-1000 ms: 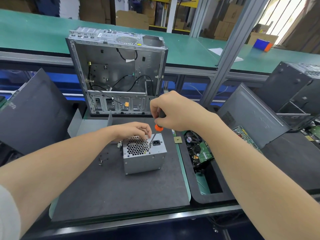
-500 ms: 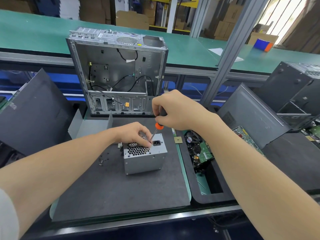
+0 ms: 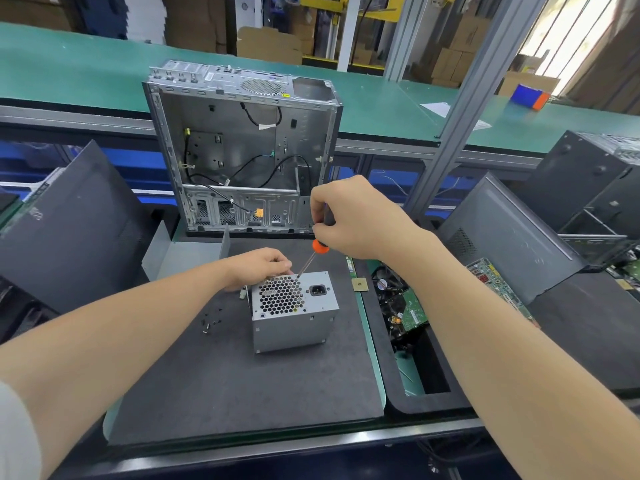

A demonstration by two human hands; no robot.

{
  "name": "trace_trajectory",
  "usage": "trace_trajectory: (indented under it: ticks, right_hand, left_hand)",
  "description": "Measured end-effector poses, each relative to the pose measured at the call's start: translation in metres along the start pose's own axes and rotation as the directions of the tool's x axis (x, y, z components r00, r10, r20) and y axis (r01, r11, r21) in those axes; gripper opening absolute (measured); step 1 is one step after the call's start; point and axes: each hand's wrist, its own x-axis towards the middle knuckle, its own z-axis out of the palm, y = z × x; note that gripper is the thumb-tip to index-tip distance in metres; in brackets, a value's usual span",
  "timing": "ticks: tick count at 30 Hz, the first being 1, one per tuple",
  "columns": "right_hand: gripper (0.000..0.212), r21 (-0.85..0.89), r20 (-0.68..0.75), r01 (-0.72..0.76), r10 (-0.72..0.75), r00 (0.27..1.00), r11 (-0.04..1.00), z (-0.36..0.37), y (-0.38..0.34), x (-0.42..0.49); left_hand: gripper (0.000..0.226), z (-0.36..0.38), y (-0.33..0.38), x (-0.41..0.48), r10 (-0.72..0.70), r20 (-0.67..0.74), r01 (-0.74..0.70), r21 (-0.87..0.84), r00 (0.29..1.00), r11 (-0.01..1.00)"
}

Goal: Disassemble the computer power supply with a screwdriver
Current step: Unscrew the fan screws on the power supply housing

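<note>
My left hand point(image 3: 256, 270) has slid off the grille point(image 3: 280, 295) to the far left corner of the power supply point(image 3: 294, 327), so the whole honeycomb now shows. The screwdriver point(image 3: 320, 245) tip has shifted from beside the socket point(image 3: 317, 290) to the grille's far edge. The box itself has not moved.

From my head camera, my right hand point(image 3: 360, 216) wraps round the black handle, with the shaft slanting down and left to that far edge. The left hand's fingers curl at the corner, close to the tip. I cannot tell whether they pinch the box, a screw or nothing.

The power supply sits on the dark mat point(image 3: 225, 382), in front of the stripped computer case point(image 3: 242, 150) and already out of it. A few small screws point(image 3: 211, 322) lie on the mat to its left, so I judge some fasteners are out. The cover looks closed. The rest of the screws, lifting the cover and taking out the insides are still to do.
</note>
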Motion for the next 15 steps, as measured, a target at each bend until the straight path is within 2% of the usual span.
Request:
trace_trajectory:
  ticks: [6,10,12,15]
  right_hand:
    - [0.003,0.017,-0.023,0.037,-0.037,0.999,0.999,0.004,-0.008,0.007]
    - [0.003,0.043,-0.055,0.089,-0.087,0.995,0.995,0.009,-0.020,0.016]
    - [0.003,0.060,-0.074,0.117,-0.112,0.991,0.991,0.014,-0.028,0.022]
    - [0.004,0.080,-0.080,0.153,-0.146,0.986,0.985,0.024,-0.042,0.033]
  left_hand:
    - [0.024,-0.003,-0.018,-0.001,-0.028,-0.138,0.015,-0.091,0.990,0.996]
    - [0.020,-0.018,-0.031,-0.017,0.000,-0.343,-0.063,-0.171,0.939,0.983]
    - [0.018,-0.025,-0.043,-0.032,0.040,-0.413,-0.077,-0.073,0.910,0.994]
    - [0.012,-0.027,-0.072,-0.059,0.088,-0.452,-0.026,0.141,0.888,0.990]
